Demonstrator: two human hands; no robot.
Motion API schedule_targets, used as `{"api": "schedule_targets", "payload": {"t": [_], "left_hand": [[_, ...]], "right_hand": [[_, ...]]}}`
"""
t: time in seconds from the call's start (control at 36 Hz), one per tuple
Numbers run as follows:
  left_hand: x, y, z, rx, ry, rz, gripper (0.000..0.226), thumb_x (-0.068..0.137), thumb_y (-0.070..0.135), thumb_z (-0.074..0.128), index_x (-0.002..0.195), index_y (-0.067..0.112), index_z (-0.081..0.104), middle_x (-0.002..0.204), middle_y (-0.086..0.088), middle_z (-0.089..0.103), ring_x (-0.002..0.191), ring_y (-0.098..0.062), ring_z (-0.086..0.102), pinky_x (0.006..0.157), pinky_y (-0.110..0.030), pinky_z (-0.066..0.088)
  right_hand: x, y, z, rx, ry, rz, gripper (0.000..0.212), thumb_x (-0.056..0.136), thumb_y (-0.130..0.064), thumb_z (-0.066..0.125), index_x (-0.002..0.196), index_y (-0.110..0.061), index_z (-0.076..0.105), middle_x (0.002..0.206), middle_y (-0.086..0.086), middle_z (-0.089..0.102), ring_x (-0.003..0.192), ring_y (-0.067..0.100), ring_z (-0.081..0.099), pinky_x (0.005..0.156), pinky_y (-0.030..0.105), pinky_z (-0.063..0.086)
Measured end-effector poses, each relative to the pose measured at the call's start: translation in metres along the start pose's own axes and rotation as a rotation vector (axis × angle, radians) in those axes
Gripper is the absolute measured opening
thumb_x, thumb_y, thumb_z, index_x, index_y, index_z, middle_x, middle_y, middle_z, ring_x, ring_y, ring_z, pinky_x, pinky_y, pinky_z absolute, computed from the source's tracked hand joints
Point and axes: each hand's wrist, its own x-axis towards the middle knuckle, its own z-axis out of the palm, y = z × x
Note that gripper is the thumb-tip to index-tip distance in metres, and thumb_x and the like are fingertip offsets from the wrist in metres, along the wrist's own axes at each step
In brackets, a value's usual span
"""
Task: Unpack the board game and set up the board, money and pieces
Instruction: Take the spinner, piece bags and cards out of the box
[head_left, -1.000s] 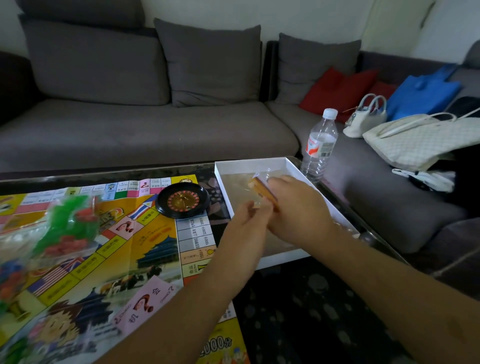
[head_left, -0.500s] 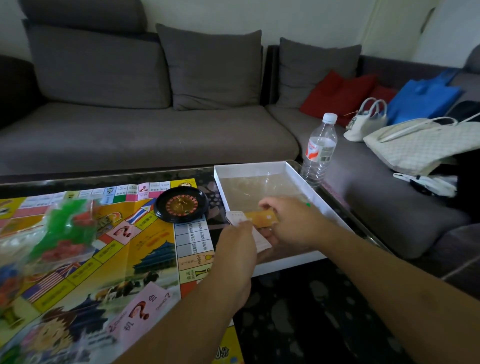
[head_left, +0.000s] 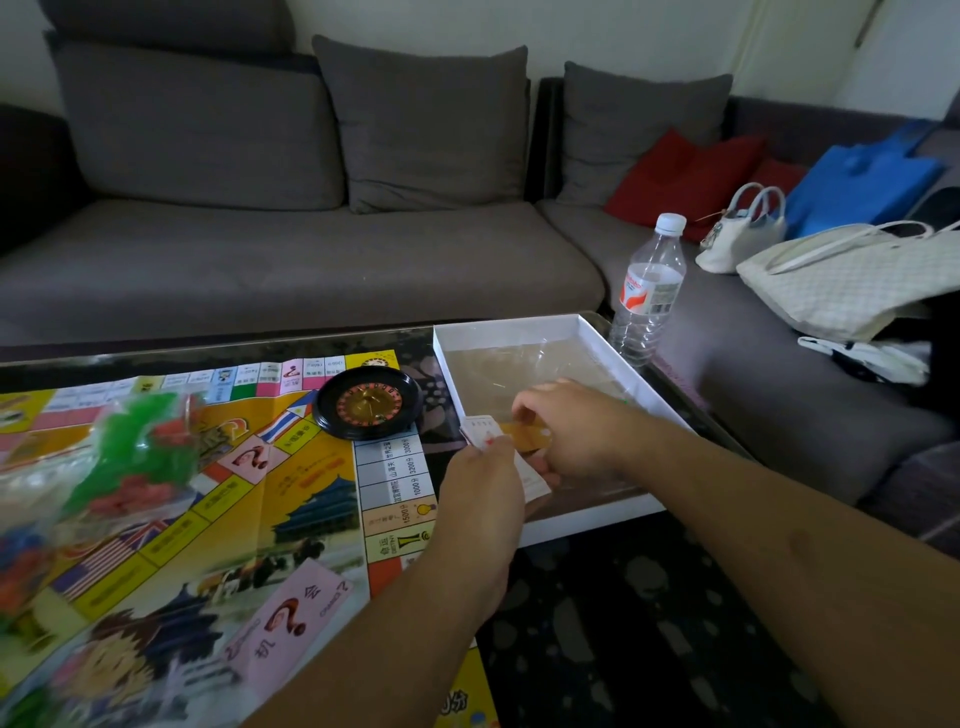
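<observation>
A single wide-angle camera worn on the person's head looks forward and down across a glass-topped table (head_left: 561, 649) toward a grey sofa (head_left: 291, 260) at the far side. Both forearms reach in from the lower edge, close to the lens. The board (head_left: 182, 519) fills the lower left, blurred nearest the camera; straight lines bow toward the edges.

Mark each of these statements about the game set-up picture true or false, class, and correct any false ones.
1. The roulette wheel lies inside the white box. False: it sits on the game board, left of the box.
2. Both hands hold paper slips over the box's near left corner. True: left hand, right hand.
3. The water bottle has no cap. False: it wears a white cap.
4. A bag of green and red pieces rests on the board. True.
</observation>
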Motion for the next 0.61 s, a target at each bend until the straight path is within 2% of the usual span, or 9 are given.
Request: {"api": "schedule_targets", "payload": {"t": [0.14,0.22,0.28,0.33,0.39,0.47,0.53,0.61], "left_hand": [[0.003,-0.001,-0.001,-0.022,-0.025,0.009,0.014,0.106,0.019,0.052,0.096,0.025,0.058,0.084,-0.009,0.08,0.093,-0.03,0.077,0.098,-0.051,0.058],[0.003,0.0,0.0,-0.04,-0.039,0.026,0.005,0.107,0.017,0.051,0.108,0.02,0.055,0.079,-0.01,0.08,0.09,-0.03,0.078,0.094,-0.047,0.061],[0.003,0.001,0.0,-0.063,-0.032,0.006,0.008,0.107,0.016,0.052,0.114,0.02,0.054,0.077,-0.012,0.079,0.089,-0.03,0.077,0.088,-0.045,0.062],[0.003,0.002,0.001,-0.084,-0.03,-0.009,0.007,0.107,0.015,0.052,0.104,0.019,0.057,0.078,-0.012,0.079,0.087,-0.03,0.077,0.078,-0.041,0.063],[0.001,0.003,0.002,-0.114,-0.019,-0.038,0.016,0.107,0.014,0.052,0.094,0.021,0.057,0.084,-0.014,0.078,0.089,-0.03,0.076,0.064,-0.035,0.061],[-0.001,0.007,0.004,-0.137,0.002,-0.077,0.013,0.107,0.011,0.052,0.096,0.016,0.056,0.094,-0.021,0.075,0.094,-0.033,0.074,0.051,-0.03,0.061],[0.0,0.008,0.005,-0.136,-0.001,-0.087,0.004,0.107,0.014,0.054,0.104,0.014,0.057,0.089,-0.019,0.074,0.09,-0.031,0.073,0.059,-0.034,0.062],[0.0,0.008,0.004,-0.11,0.013,-0.086,0.013,0.106,0.017,0.057,0.116,0.009,0.058,0.078,-0.013,0.075,0.081,-0.027,0.074,0.075,-0.039,0.061]], "right_hand": [[0.001,-0.003,-0.002,-0.023,-0.014,-0.011,0.039,0.08,-0.019,0.077,0.115,-0.029,0.066,0.116,-0.005,0.056,0.111,0.02,0.052,0.095,0.042,0.052],[0.0,-0.002,-0.002,-0.053,-0.02,-0.019,0.04,0.082,-0.016,0.075,0.118,-0.028,0.065,0.119,-0.003,0.054,0.111,0.021,0.052,0.095,0.042,0.053],[0.0,-0.002,-0.002,-0.067,-0.018,-0.025,0.038,0.081,-0.014,0.074,0.115,-0.028,0.064,0.118,-0.003,0.054,0.106,0.02,0.055,0.092,0.043,0.055],[0.0,-0.002,-0.002,-0.109,-0.001,-0.051,0.028,0.08,-0.017,0.075,0.101,-0.029,0.063,0.111,-0.005,0.054,0.099,0.019,0.056,0.086,0.044,0.056],[-0.001,-0.001,0.0,-0.156,0.022,-0.088,0.02,0.08,-0.021,0.075,0.089,-0.029,0.06,0.105,-0.006,0.054,0.094,0.018,0.056,0.082,0.043,0.055],[-0.001,0.004,0.002,-0.196,0.037,-0.144,0.016,0.083,-0.021,0.073,0.082,-0.028,0.058,0.103,-0.006,0.054,0.093,0.017,0.055,0.079,0.041,0.054],[0.001,0.007,0.003,-0.196,0.042,-0.166,0.016,0.084,-0.021,0.072,0.082,-0.028,0.058,0.102,-0.005,0.055,0.094,0.017,0.055,0.079,0.041,0.053],[0.003,0.01,0.006,-0.168,0.051,-0.169,0.015,0.086,-0.019,0.069,0.081,-0.029,0.059,0.1,-0.005,0.055,0.095,0.019,0.058,0.081,0.041,0.053]]}}
